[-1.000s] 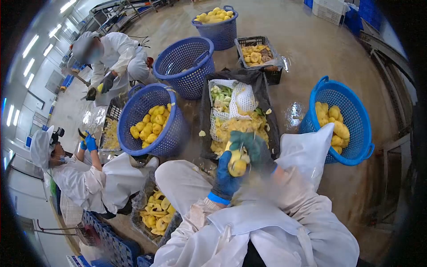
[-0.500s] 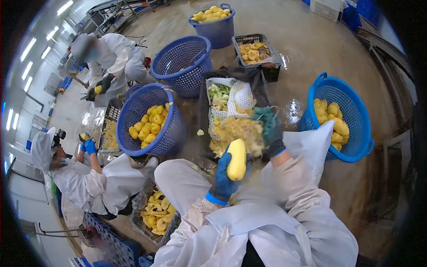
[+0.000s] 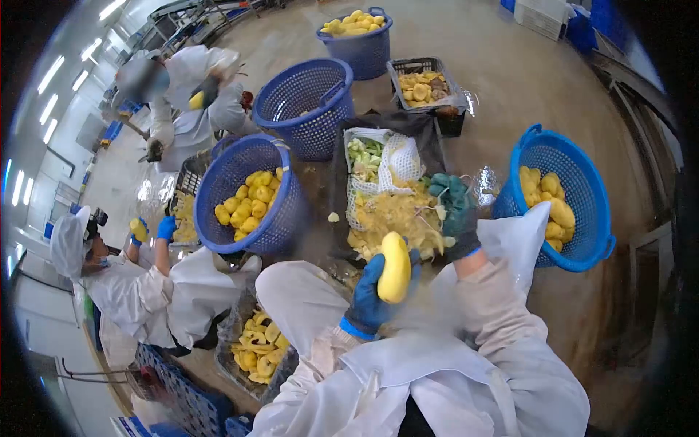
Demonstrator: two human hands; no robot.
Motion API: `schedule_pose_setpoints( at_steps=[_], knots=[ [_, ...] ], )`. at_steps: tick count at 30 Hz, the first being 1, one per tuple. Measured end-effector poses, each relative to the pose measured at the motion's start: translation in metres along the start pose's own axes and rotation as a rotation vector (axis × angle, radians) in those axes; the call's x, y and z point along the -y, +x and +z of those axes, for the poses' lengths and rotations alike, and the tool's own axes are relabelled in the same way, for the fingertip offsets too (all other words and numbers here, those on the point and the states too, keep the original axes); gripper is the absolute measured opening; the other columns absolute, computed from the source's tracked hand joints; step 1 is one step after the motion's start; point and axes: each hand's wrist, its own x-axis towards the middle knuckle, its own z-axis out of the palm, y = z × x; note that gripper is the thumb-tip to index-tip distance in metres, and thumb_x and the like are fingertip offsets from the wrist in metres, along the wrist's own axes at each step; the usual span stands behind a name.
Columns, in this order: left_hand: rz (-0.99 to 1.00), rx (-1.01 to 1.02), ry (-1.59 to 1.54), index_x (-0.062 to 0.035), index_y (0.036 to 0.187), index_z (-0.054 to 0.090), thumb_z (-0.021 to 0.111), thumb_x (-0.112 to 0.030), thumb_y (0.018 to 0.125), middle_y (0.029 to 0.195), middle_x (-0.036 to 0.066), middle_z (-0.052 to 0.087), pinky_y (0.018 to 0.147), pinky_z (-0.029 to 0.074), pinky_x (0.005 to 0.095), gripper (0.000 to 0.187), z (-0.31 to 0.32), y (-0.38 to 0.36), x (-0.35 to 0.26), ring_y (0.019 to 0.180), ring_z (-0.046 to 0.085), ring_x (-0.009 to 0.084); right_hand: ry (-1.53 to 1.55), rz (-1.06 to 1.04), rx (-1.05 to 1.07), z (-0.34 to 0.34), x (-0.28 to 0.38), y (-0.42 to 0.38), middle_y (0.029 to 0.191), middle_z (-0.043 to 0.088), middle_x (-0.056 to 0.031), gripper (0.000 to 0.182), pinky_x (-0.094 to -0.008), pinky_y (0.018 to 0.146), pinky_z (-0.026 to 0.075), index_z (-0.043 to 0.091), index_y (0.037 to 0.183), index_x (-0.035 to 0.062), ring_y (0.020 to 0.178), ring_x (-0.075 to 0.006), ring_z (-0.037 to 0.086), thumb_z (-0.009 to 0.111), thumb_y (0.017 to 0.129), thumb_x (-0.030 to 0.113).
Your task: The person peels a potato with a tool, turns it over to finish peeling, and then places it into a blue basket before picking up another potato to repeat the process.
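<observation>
Potato (image 3: 394, 271) sat in my left hand (image 3: 369, 293), curled around it — peelings (image 3: 393, 218) lay beyond, beside my right hand (image 3: 456, 211) — its closure and contents unclear.

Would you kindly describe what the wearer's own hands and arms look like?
The left hand wears a blue glove, darker toward the wrist, with a bright blue band. The right hand wears a green glove, dark toward the wrist, with a blue wristband. Both pale sleeves look loose and wrinkled.
</observation>
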Motion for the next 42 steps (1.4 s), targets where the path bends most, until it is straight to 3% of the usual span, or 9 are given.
schedule_pose_setpoints(
  at_steps=[7, 16, 22, 25, 27, 32, 35, 40, 42],
  knots=[
    [-0.052, 0.004, -0.272, -0.0091, 0.126, 0.053, 0.053, -0.037, 0.096, 0.111, 0.007, 0.065, 0.089, 0.051, 0.0371, 0.041, -0.015, 0.018, 0.003, 0.100, 0.062, 0.0216, -0.670, -0.402, 0.645, 0.035, 0.003, -0.080, 0.093, 0.065, -0.0076, 0.040, -0.0332, 0.077, 0.050, 0.063, 0.108, 0.0038, 0.082, -0.0199, 0.063, 0.065, 0.086, 0.037],
    [-0.078, -0.003, -0.018, -0.0085, 0.141, 0.041, 0.052, -0.049, 0.094, 0.126, 0.013, 0.054, 0.087, 0.052, 0.0361, 0.063, -0.007, -0.001, 0.004, 0.104, 0.059, 0.0259, -0.100, -0.073, -0.021, -0.005, -0.014, 0.017, 0.089, 0.065, -0.0072, 0.027, -0.0292, 0.072, 0.051, 0.064, 0.104, 0.0004, 0.077, -0.0156, 0.061, 0.053, 0.096, 0.025],
    [-0.102, 0.066, -0.302, -0.0100, 0.136, 0.043, 0.062, -0.039, 0.091, 0.130, 0.017, 0.051, 0.095, 0.049, 0.0377, 0.057, -0.033, 0.013, 0.003, 0.116, 0.054, 0.0288, -0.620, -0.204, 0.451, 0.031, 0.010, -0.068, 0.096, 0.068, -0.0090, 0.016, -0.0310, 0.074, 0.052, 0.065, 0.099, 0.0038, 0.081, -0.0205, 0.065, 0.064, 0.086, 0.011],
    [0.301, 0.116, 0.281, -0.0091, 0.133, 0.041, 0.069, -0.007, 0.084, 0.123, 0.015, 0.054, 0.088, 0.052, 0.0367, 0.056, -0.012, -0.001, 0.015, 0.109, 0.058, 0.0245, -0.651, -0.224, 0.559, 0.044, 0.006, -0.080, 0.098, 0.068, -0.0102, 0.014, -0.0316, 0.074, 0.053, 0.065, 0.098, 0.0042, 0.082, -0.0217, 0.066, 0.062, 0.085, 0.007],
    [0.114, 0.130, 0.172, -0.0103, 0.137, 0.040, 0.064, -0.016, 0.089, 0.126, 0.015, 0.054, 0.084, 0.053, 0.0379, 0.055, -0.014, -0.001, 0.010, 0.110, 0.057, 0.0237, -0.938, -0.504, 0.583, 0.023, -0.003, -0.042, 0.095, 0.068, -0.0091, 0.012, -0.0315, 0.075, 0.053, 0.065, 0.098, 0.0024, 0.081, -0.0209, 0.066, 0.058, 0.091, 0.009],
    [-0.121, 0.065, 0.010, -0.0140, 0.144, 0.037, 0.050, -0.047, 0.095, 0.132, 0.013, 0.052, 0.083, 0.053, 0.0398, 0.060, -0.004, -0.005, 0.005, 0.112, 0.056, 0.0267, -0.141, -0.065, -0.064, -0.020, -0.005, 0.028, 0.086, 0.066, -0.0062, 0.022, -0.0285, 0.066, 0.051, 0.064, 0.094, 0.0014, 0.069, -0.0154, 0.062, 0.060, 0.094, 0.023],
    [-0.124, 0.064, -0.235, -0.0108, 0.142, 0.038, 0.060, -0.037, 0.092, 0.134, 0.013, 0.050, 0.094, 0.049, 0.0421, 0.061, -0.010, 0.002, -0.001, 0.115, 0.054, 0.0256, -0.399, -0.109, 0.162, 0.005, 0.017, -0.026, 0.090, 0.068, -0.0102, 0.024, -0.0323, 0.070, 0.052, 0.064, 0.101, -0.0004, 0.079, -0.0200, 0.065, 0.057, 0.095, 0.022],
    [0.263, -0.098, 1.096, -0.0085, 0.142, 0.029, 0.071, 0.006, 0.077, 0.131, 0.014, 0.049, 0.091, 0.051, 0.0385, 0.079, -0.007, -0.009, 0.005, 0.118, 0.054, 0.0235, -0.318, 0.097, 0.554, 0.027, -0.019, -0.087, 0.092, 0.068, -0.0105, 0.026, -0.0335, 0.070, 0.052, 0.063, 0.099, -0.0010, 0.078, -0.0202, 0.065, 0.054, 0.097, 0.023],
    [0.229, 0.079, 0.760, -0.0083, 0.142, 0.030, 0.070, -0.002, 0.080, 0.130, 0.014, 0.050, 0.089, 0.052, 0.0396, 0.074, -0.019, -0.009, 0.013, 0.118, 0.054, 0.0251, -0.426, -0.013, 0.427, 0.012, -0.017, -0.051, 0.090, 0.068, -0.0098, 0.025, -0.0324, 0.068, 0.052, 0.063, 0.100, -0.0005, 0.076, -0.0199, 0.065, 0.058, 0.095, 0.023]
  ],
)
